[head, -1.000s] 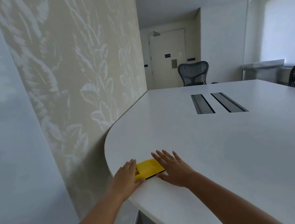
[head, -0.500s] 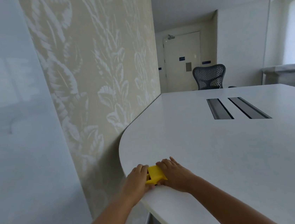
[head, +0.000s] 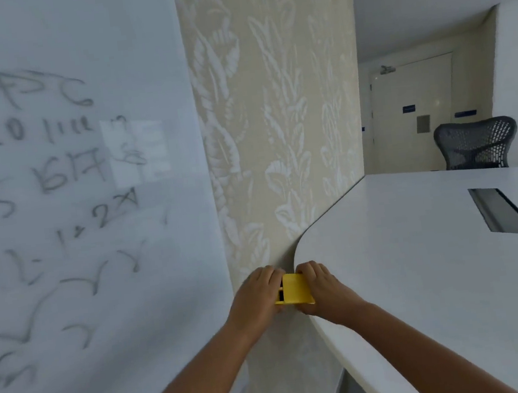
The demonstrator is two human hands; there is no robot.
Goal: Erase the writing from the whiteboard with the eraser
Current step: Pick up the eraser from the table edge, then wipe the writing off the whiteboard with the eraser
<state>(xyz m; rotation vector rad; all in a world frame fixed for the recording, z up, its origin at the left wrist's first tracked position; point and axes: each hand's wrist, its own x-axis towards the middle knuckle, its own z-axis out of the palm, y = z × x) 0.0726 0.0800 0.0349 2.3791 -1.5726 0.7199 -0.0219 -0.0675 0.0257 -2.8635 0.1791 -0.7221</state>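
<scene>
Left hand (head: 256, 296) and right hand (head: 321, 289) grip the yellow eraser (head: 294, 293) at the table (head: 421, 274) edge, beside the written whiteboard (head: 74, 201).

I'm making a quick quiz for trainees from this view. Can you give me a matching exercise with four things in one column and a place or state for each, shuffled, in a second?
Column one:
1. eraser
2. whiteboard
3. mesh chair
4. table

Column two:
A. at the far end of the room, near the door
B. yellow, gripped between both hands
C. on the left, covered in dark writing
D. white, with a rounded edge meeting the patterned wall

Pairs: 1-B, 2-C, 3-A, 4-D. The left hand and right hand hold the eraser from opposite sides.
</scene>
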